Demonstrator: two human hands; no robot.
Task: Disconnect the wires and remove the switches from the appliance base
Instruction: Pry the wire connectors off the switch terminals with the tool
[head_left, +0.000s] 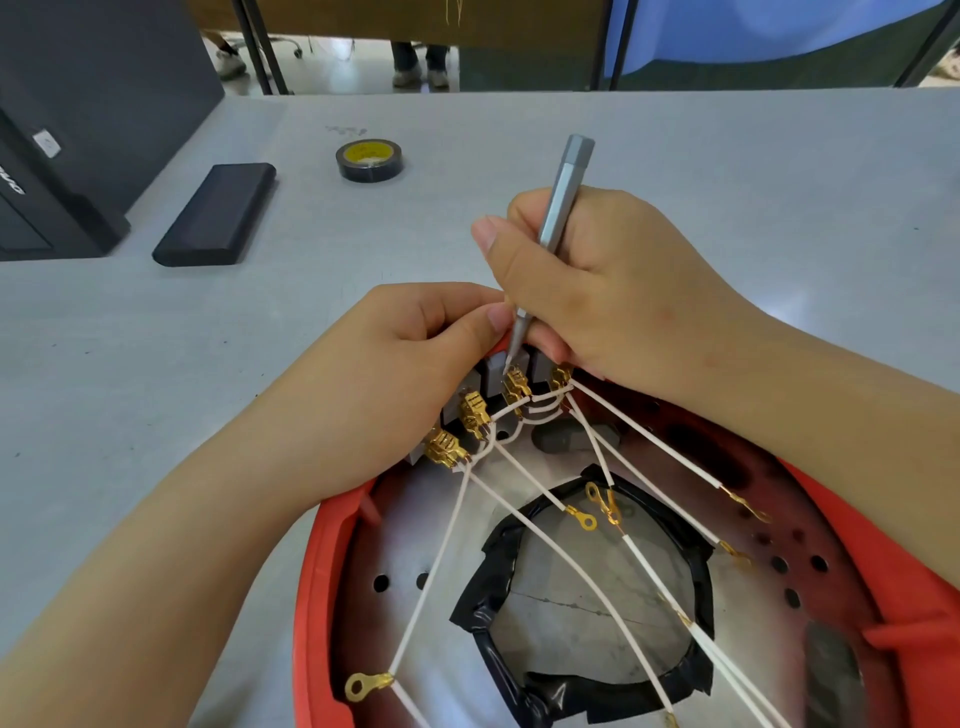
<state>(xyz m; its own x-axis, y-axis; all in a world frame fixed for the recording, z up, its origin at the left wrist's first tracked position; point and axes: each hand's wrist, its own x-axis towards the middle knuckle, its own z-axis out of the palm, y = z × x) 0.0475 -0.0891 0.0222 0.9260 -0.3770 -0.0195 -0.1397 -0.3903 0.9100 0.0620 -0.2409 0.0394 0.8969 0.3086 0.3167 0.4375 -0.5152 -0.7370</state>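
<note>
Lying on the grey surface (727, 208), the red appliance base (332, 597) faces open-side up, exposing the switches (496, 366). Left hand (395, 374) grips the switch row, steadying it; right hand (597, 280) holds a screwdriver (558, 208), fingers curled, prying a brass terminal (517, 387).

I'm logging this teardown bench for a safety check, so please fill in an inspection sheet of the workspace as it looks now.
Surface: grey table, a few specks on it.
Job's things: red appliance base, open side up; grey switches at its far rim with brass connectors plugged on.
Clutter: roll of black tape; black case.
Grippers: left hand holds the switch block; right hand grips a grey screwdriver, tip at a connector.
Cables: white wires fan across the base, ring terminals hanging free.
Surroundings: black equipment at left; table legs and shoes beyond.
</note>
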